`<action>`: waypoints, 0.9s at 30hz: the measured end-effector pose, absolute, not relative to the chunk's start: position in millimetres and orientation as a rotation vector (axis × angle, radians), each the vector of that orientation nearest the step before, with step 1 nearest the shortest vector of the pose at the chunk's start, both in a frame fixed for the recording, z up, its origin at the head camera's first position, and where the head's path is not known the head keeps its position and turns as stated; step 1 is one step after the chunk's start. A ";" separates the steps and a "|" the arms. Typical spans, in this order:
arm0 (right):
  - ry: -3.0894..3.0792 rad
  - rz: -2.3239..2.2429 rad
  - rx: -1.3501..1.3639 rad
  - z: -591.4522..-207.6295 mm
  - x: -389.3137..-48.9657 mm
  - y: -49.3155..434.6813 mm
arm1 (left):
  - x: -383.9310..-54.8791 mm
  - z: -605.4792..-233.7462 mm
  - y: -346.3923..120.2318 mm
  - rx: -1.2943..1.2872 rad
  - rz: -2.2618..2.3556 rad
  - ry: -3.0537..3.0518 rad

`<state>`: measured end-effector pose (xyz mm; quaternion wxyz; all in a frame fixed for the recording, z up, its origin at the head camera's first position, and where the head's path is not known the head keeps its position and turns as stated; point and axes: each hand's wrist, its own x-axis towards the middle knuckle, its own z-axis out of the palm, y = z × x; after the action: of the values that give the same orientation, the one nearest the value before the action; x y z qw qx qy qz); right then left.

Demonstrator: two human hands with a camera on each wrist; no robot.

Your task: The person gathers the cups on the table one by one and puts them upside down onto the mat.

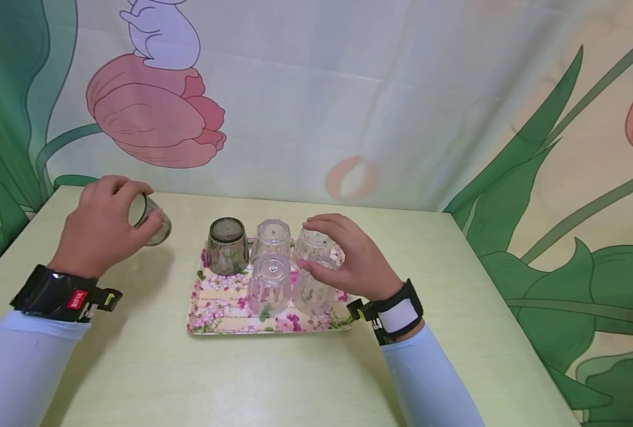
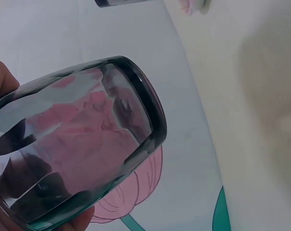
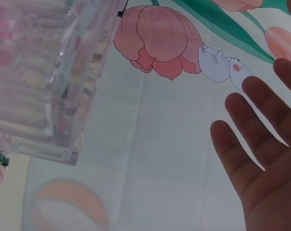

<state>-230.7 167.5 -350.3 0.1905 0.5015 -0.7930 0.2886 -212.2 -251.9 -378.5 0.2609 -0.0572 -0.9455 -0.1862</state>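
Observation:
Tilted over the table's left side, a smoky grey glass tumbler (image 1: 160, 230) is gripped between the thumb and fingers of my left hand (image 1: 100, 222). The left wrist view shows this tumbler (image 2: 82, 139) close up, its thick dark base pointing away from the palm. My right hand (image 1: 360, 261) hovers by the clear glasses on the right of the tray, fingers spread and apart from them in the right wrist view. One clear glass (image 1: 314, 292) sits nearest it, and another clear glass (image 1: 308, 242) is partly hidden behind the fingers.
A flowered tray (image 1: 215, 323) lies on the pale table (image 1: 199, 379). On it, upside down, stand a second smoky tumbler (image 1: 228, 248), a clear glass (image 1: 271, 236) at the back and a clear glass (image 1: 269, 287) in front. A printed curtain (image 1: 295, 107) hangs behind the table.

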 end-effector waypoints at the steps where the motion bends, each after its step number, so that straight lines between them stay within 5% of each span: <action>1: -2.228 0.811 1.409 -350.2 -230.4 167.3 | -210.8 -377.0 -250.9 -0.161 -0.510 -2.549; 27: -2.237 0.783 1.407 -351.8 -231.2 165.7 | -180.0 -343.2 -201.4 -0.408 -0.541 -2.292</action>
<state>-231.2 165.7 -351.8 0.1916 0.5009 -0.7966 0.2789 -180.0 -201.4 -343.2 0.3669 -0.1589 -0.8921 -0.2106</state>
